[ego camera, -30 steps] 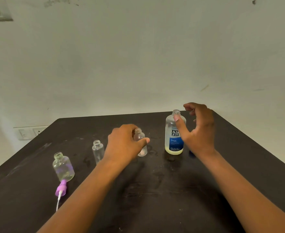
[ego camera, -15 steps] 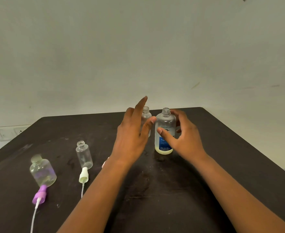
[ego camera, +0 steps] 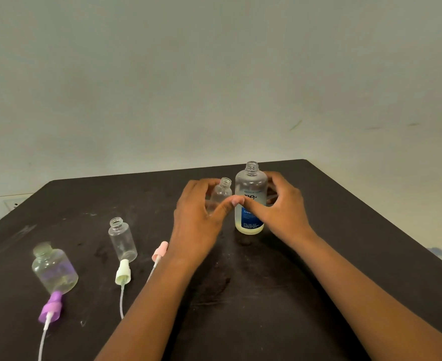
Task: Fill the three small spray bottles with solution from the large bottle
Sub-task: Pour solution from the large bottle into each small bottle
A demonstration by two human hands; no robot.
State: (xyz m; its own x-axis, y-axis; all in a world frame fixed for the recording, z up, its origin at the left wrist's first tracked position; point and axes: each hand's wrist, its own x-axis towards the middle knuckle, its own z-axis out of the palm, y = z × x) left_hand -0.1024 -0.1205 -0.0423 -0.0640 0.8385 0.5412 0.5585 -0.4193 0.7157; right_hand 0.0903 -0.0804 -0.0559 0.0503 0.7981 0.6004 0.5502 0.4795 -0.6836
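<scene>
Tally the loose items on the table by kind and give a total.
Small bottles: 3
Large bottle: 1
Spray tops: 3, purple, white, pink
Total: 7

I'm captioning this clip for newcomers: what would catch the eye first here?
Two hands meet mid-table: the left hand curls round a small clear bottle, the right hand round the large blue-labelled bottle. At left stand two more open bottles, with purple and white spray heads lying loose.
</scene>
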